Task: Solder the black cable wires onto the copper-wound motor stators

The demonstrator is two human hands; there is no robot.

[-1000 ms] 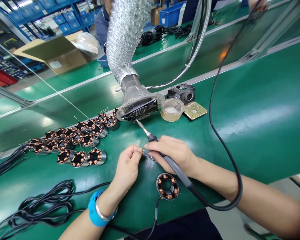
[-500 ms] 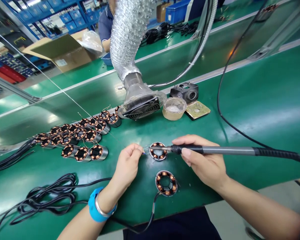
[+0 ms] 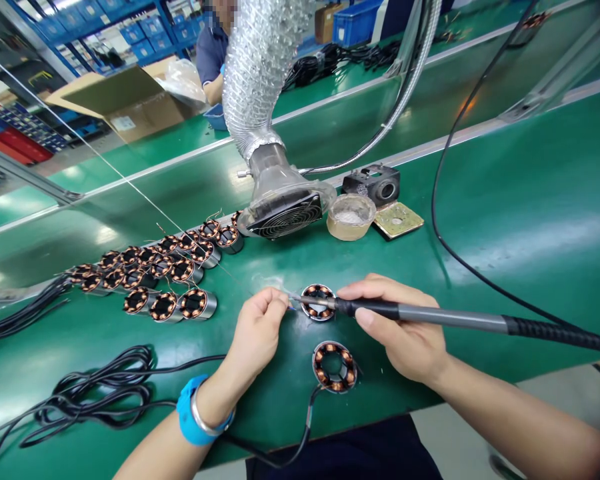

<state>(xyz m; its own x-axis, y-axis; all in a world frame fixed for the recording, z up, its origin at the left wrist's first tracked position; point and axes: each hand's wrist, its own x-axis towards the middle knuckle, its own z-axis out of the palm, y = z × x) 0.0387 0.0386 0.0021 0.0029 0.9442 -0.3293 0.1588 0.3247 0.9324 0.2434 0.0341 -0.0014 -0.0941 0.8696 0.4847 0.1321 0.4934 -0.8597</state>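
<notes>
My left hand is closed in a pinch on thin wires whose ends stick out past the fingertips. In my right hand is a soldering iron, held like a pen, its tip pointing left close to those wire ends. A little smoke rises there. Behind the iron's tip lies a copper-wound stator, partly covered by it. Nearer to me a second stator lies flat, a black cable running from it.
Several stators stand in rows at the left, near coiled black cables. A fume extractor hangs over the bench, beside a round tub and iron stand. Across the bench is a person.
The soldering iron's tip has moved slightly left, and its handle now slants down more to the right. Smoke has appeared over my left fingertips.
</notes>
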